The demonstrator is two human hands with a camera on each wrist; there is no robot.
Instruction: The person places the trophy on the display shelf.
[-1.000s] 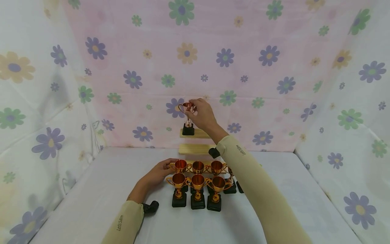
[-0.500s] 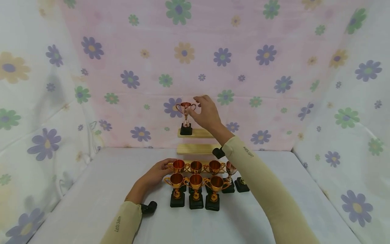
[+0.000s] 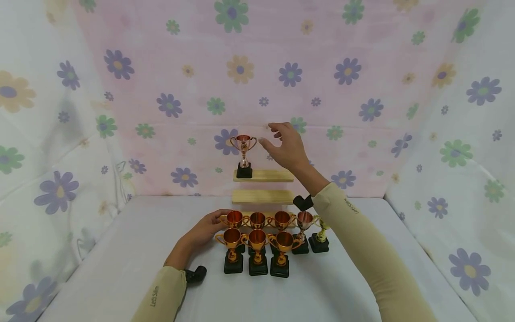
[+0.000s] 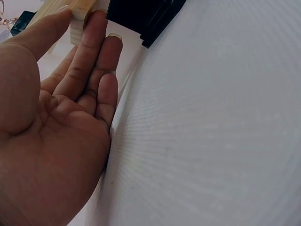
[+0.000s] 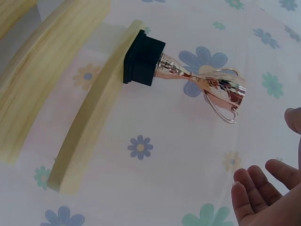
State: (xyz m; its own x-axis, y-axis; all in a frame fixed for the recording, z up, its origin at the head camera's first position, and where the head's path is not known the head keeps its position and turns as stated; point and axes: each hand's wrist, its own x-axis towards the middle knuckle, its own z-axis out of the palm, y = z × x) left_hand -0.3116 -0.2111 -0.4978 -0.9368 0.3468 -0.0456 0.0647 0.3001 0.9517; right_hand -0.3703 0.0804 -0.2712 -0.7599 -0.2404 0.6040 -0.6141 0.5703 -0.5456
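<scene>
A rose-gold trophy cup with a black base stands upright at the left end of the top step of a wooden step stand. My right hand is just to the right of the cup, thumb and fingers spread and holding nothing. In the right wrist view a gap shows between the fingers and the trophy's handle. Low at the left, my left hand pinches the end of a lower wooden step between thumb and fingers. Trophies in front partly hide its fingertips in the head view.
Several bronze-coloured trophies stand in two rows before the stand. To their right are another rose-gold trophy and a gold one, the latter partly behind the right sleeve. Flowered cloth walls surround the white table.
My right hand has let go of the rose-gold trophy and drawn off to the right, leaving it on the top step. The left hand keeps its place at the stand.
</scene>
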